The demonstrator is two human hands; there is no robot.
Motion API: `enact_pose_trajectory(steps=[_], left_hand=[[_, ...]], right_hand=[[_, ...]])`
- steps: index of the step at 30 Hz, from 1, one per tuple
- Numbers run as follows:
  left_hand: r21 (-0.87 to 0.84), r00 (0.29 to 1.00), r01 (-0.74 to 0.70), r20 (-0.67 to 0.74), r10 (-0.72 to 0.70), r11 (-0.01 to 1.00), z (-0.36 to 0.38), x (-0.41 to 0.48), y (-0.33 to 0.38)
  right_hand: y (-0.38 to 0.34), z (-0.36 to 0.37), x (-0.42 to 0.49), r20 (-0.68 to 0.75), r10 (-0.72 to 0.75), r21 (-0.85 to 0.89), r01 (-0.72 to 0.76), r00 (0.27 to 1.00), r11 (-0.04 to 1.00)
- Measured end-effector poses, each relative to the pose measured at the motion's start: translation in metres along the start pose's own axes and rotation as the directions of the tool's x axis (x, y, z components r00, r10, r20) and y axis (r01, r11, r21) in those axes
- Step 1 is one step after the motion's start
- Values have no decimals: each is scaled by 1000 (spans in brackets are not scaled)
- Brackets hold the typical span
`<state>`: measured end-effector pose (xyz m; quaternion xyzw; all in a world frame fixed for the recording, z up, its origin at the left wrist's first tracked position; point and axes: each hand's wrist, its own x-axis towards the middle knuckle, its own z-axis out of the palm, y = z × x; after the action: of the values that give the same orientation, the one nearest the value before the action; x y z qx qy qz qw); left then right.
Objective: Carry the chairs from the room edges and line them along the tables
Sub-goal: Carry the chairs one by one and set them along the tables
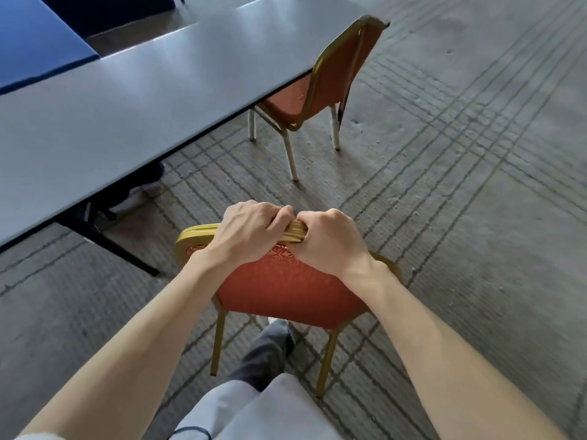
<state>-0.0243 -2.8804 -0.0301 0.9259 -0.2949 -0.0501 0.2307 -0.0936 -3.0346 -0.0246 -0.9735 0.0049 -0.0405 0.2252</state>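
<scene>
- Two hands side by side on one chair (286, 290), head view.
- Left hand (251, 231) clenched over the gold top rail (197, 235), fingers curled down its far side.
- Right hand (330, 241) clenched on the same rail, just beside the left, nearly touching it.
- Red chair back directly below both grips, gold legs over the striped carpet (476, 192); lifted or standing, cannot tell.
- Near the long edge of the grey table (127, 106), not touching it.
- Second chair (336, 71) farther along, seat partly under that table edge.
</scene>
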Motion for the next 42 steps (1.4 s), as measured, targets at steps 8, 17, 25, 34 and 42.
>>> enact_pose_trajectory(steps=[8, 17, 25, 34, 42], left_hand=[[80, 994, 35, -104, -27, 996, -3, 144, -11], [75, 991, 32, -129, -22, 997, -43, 259, -50], [52, 946, 189, -279, -167, 981, -69, 282, -71], [-88, 874, 402, -261, -410, 912, -14, 307, -34], [-114, 770, 573, -266, -580, 812, 41, 349, 3]], right_hand=[[56, -33, 133, 149, -13, 38, 8, 989, 999], [75, -50, 277, 213, -100, 13, 99, 972, 995], [66, -61, 351, 236, -417, 24, 424, 878, 905], [137, -41, 383, 268, -625, 2, 648, 733, 761], [201, -46, 407, 416, -630, 70, 667, 656, 742]])
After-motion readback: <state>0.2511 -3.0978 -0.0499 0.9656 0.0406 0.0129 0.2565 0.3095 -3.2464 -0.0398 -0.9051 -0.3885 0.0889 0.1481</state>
